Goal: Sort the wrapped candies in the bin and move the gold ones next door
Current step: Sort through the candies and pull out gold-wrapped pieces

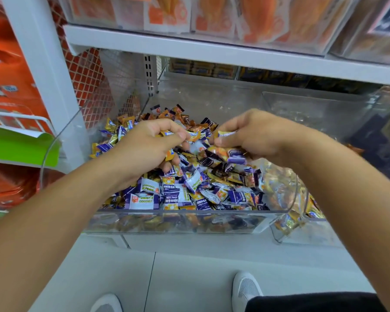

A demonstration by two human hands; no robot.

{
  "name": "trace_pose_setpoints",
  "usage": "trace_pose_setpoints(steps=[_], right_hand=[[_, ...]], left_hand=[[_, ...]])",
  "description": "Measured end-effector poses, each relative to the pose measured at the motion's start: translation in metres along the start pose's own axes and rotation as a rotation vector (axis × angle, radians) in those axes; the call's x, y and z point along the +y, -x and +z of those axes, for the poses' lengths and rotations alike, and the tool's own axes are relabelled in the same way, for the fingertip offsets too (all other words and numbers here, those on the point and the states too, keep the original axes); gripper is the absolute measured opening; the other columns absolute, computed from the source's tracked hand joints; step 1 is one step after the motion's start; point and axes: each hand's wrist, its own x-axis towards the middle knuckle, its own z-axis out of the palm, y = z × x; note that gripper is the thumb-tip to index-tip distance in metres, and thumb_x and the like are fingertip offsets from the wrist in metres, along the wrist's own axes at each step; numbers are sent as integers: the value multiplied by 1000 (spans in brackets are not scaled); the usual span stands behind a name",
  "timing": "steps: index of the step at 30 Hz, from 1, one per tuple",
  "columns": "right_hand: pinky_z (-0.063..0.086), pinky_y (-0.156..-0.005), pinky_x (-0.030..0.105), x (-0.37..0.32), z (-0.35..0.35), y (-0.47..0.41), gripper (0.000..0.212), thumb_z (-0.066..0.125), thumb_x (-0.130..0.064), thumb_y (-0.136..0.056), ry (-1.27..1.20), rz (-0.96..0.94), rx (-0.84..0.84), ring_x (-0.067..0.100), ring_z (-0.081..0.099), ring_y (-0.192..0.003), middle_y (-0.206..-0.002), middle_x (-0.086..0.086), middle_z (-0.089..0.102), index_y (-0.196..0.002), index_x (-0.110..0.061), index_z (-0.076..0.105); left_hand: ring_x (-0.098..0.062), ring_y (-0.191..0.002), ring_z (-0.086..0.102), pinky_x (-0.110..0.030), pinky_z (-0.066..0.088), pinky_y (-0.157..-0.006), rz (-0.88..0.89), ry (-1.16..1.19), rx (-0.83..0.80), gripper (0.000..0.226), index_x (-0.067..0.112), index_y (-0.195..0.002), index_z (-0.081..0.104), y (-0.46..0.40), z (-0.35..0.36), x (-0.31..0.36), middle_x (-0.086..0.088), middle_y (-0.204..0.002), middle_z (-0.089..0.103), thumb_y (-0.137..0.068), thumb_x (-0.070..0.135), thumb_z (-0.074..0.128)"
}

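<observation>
A clear plastic bin (167,224) on the lower shelf holds a heap of wrapped candies (189,190) in purple, white and gold wrappers. Both hands are above the middle of the heap. My left hand (149,145) curls round several candies, with gold and purple wrappers showing between its fingers. My right hand (252,134) pinches a gold candy (226,133) between thumb and fingers, with more wrappers under its palm. To the right stands the neighbouring clear bin (302,233), with a few gold candies (311,210) at its front.
A white shelf board (212,48) hangs low over the bins, loaded with orange packets. A white upright post (43,70) and red mesh stand to the left, beside orange boxes and a green tray. My white shoes are on the grey floor below.
</observation>
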Motion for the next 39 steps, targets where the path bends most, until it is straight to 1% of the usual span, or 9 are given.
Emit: trace_pose_setpoints(steps=[4, 12, 16, 18, 21, 23, 28, 35, 39], right_hand=[[58, -79, 42, 1, -9, 6, 15, 70, -12, -91, -293, 74, -7, 26, 62, -78, -87, 12, 71, -104, -12, 76], [61, -68, 29, 0, -1, 17, 15, 63, -1, -94, -567, -30, 40, 20, 67, -67, -86, 16, 69, -105, -3, 73], [53, -61, 32, 8, -3, 25, 15, 64, -15, -94, 320, -260, 224, 28, 62, -65, -72, 12, 67, -88, -4, 73], [45, -61, 33, 11, 4, 28, 23, 59, -16, -95, 644, -244, 124, 33, 59, -75, -72, 13, 58, -78, 0, 63], [52, -75, 33, 18, 23, 21, 23, 55, -21, -100, 863, -251, -38, 31, 62, -91, -93, 12, 62, -99, -3, 69], [53, -77, 35, 25, 36, 11, 18, 56, -14, -98, 896, -289, -77, 32, 62, -93, -97, 12, 65, -106, -5, 69], [42, -62, 32, 28, 46, -3, 18, 57, -3, -92, 843, -251, -17, 31, 57, -79, -72, 7, 51, -76, -9, 52], [54, -46, 30, 8, 7, 20, 26, 70, -21, -93, -207, -4, 78, 19, 52, -49, -62, 10, 55, -79, -11, 52], [45, -54, 34, 8, 14, 13, 47, 77, -37, -85, 538, -146, 287, 25, 51, -55, -63, 8, 52, -64, -7, 47]], left_hand=[[-15, -61, 61, -23, 47, -48, -95, 200, -60, 15, 11, -100, 70, 1, 7, 8, -14, -102, 73, -99, 11, 55], [-18, -75, 69, -25, 55, -56, -78, 226, -142, 25, 14, -122, 64, 4, 16, 8, -6, -109, 74, -101, 7, 51], [-17, -71, 70, -26, 54, -53, -32, 41, -96, 27, 15, -126, 60, 4, 23, 7, -5, -110, 73, -102, 8, 51], [-18, -68, 70, -26, 53, -50, -35, -50, -71, 28, 13, -130, 56, 4, 28, 6, -8, -108, 72, -102, 9, 51], [-18, -64, 69, -24, 51, -47, -68, -67, -46, 29, 12, -132, 54, 7, 32, 8, -11, -103, 73, -103, 12, 52], [-18, -62, 69, -24, 52, -46, -73, -53, -19, 28, 11, -131, 54, 11, 30, 9, -12, -101, 73, -103, 13, 52], [-16, -63, 69, -22, 50, -45, -64, -69, 26, 22, 14, -123, 58, 21, 18, 8, -10, -92, 75, -102, 15, 54], [-14, -50, 57, -23, 38, -37, -27, -154, 7, 17, 16, -109, 60, 19, 21, 6, -8, -76, 56, -97, 29, 62], [-9, -43, 55, -20, 35, -34, 32, -298, -4, 15, 15, -102, 59, 15, 29, 8, -6, -79, 63, -100, 30, 58]])
